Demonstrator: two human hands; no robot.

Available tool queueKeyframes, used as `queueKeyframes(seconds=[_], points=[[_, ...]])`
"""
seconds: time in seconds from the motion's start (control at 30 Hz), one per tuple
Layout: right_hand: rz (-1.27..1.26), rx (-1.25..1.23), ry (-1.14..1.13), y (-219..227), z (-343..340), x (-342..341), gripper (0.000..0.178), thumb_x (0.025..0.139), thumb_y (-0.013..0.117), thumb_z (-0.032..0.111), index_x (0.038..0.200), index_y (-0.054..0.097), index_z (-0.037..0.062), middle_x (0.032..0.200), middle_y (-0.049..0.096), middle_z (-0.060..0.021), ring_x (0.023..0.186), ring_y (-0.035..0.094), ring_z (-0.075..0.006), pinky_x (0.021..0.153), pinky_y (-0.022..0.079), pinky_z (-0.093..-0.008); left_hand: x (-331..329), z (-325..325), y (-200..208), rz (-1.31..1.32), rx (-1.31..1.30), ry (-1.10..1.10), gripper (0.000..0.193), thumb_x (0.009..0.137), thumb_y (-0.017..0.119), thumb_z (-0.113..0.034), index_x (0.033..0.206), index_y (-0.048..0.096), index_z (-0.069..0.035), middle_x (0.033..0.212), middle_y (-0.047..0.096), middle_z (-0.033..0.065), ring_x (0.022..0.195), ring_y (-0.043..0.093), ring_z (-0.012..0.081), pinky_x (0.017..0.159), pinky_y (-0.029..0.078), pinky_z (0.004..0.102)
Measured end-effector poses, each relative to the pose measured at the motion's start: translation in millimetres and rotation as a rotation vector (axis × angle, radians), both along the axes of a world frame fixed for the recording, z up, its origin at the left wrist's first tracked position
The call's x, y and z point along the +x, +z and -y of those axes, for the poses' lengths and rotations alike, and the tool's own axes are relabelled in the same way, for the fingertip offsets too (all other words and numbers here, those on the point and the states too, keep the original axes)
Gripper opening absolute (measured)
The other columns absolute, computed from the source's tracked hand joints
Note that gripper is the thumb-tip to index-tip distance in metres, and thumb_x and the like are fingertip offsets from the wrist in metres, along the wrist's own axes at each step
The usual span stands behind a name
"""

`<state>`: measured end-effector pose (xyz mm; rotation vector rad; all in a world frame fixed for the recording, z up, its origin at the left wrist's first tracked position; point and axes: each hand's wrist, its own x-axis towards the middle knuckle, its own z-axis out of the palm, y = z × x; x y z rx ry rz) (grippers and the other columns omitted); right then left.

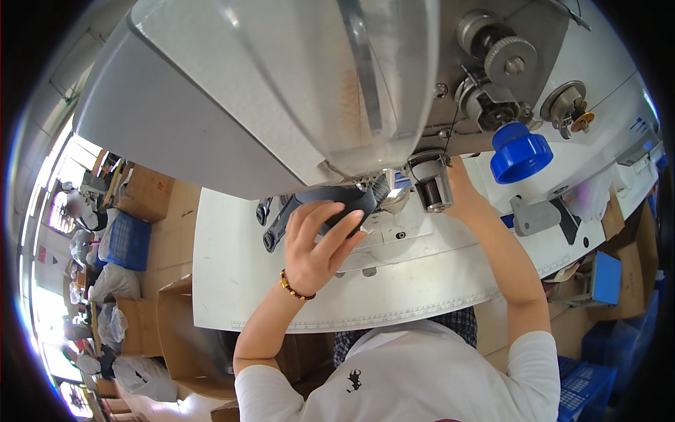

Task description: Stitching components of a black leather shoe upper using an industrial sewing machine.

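Note:
An industrial sewing machine (pixel 281 91) fills the upper part of the head view. Beneath its head, at the needle area, lies a dark webbing strap (pixel 337 199) with black plastic buckles (pixel 275 232) at its left end. My left hand (pixel 314 243), with a beaded bracelet on the wrist, presses bent fingers and thumb on the strap. My right hand (pixel 460 191) reaches in behind a metal cylinder (pixel 430 186) at the right of the needle area. Its fingers are hidden there, so what they touch does not show.
The white machine table (pixel 281 288) has a ruler strip along its front edge. A blue knob (pixel 520 152) juts from the machine at right. A grey bracket (pixel 534 216) stands on the table. Cardboard boxes (pixel 186 337) and blue crates (pixel 129 239) stand on the floor around it.

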<state>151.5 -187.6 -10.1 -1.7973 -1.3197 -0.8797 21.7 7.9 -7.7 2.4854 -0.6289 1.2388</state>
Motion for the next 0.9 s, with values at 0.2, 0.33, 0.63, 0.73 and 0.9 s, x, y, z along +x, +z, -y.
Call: queueKeyframes(seconds=[0.2, 0.33, 0.63, 0.73, 0.9], points=[[-0.032, 0.05, 0.121, -6, -2, 10, 0.036, 0.052, 0.064, -0.002, 0.084, 0.057, 0.0126, 0.083, 0.054, -0.0024, 0.06, 0.053, -0.0176, 0.048, 0.042, -0.0267, -2, 3, 6, -0.08, 0.029, -0.026, 0.031, 0.063, 0.062, -0.002, 0.093, 0.063, -0.01, 0.094, 0.054, 0.0077, 0.088, 0.055, 0.0275, 0.08, 0.044, 0.045], [0.023, 0.071, 0.117, -7, -1, 9, 0.036, 0.053, 0.064, -0.003, 0.085, 0.056, 0.0122, 0.084, 0.053, -0.0029, 0.06, 0.053, -0.0178, 0.048, 0.043, -0.0264, -6, 12, 1, -0.045, 0.141, 0.022, 0.031, 0.064, 0.055, 0.002, 0.093, 0.062, -0.005, 0.095, 0.054, 0.0119, 0.09, 0.055, 0.0311, 0.082, 0.044, 0.0444], [-0.102, 0.083, 0.182, -3, -3, 7, 0.037, 0.055, 0.061, -0.008, 0.086, 0.056, 0.0115, 0.085, 0.054, -0.0045, 0.067, 0.057, -0.02, 0.054, 0.047, -0.0277, 4, 20, -3, 0.236, 0.313, 0.17, 0.024, 0.06, 0.062, -0.001, 0.084, 0.064, -0.005, 0.087, 0.056, 0.0096, 0.083, 0.059, 0.0281, 0.07, 0.052, 0.0365], [-0.117, 0.136, 0.22, -3, -3, 9, 0.04, 0.054, 0.06, -0.01, 0.088, 0.056, 0.0121, 0.085, 0.055, -0.005, 0.069, 0.059, -0.0201, 0.055, 0.048, -0.0277, 2, 18, 3, 0.166, 0.275, 0.127, 0.022, 0.057, 0.062, 0.001, 0.078, 0.064, -0.005, 0.083, 0.057, 0.0092, 0.077, 0.06, 0.027, 0.067, 0.054, 0.0328], [-0.189, 0.137, 0.228, -11, -3, 13, 0.041, 0.052, 0.061, -0.009, 0.087, 0.057, 0.0129, 0.078, 0.056, -0.0041, 0.064, 0.058, -0.0196, 0.053, 0.047, -0.0284, 2, 15, 9, 0.114, 0.229, 0.075, 0.027, 0.054, 0.058, 0.006, 0.077, 0.064, -0.004, 0.083, 0.058, 0.0091, 0.078, 0.061, 0.0276, 0.07, 0.053, 0.0336]])
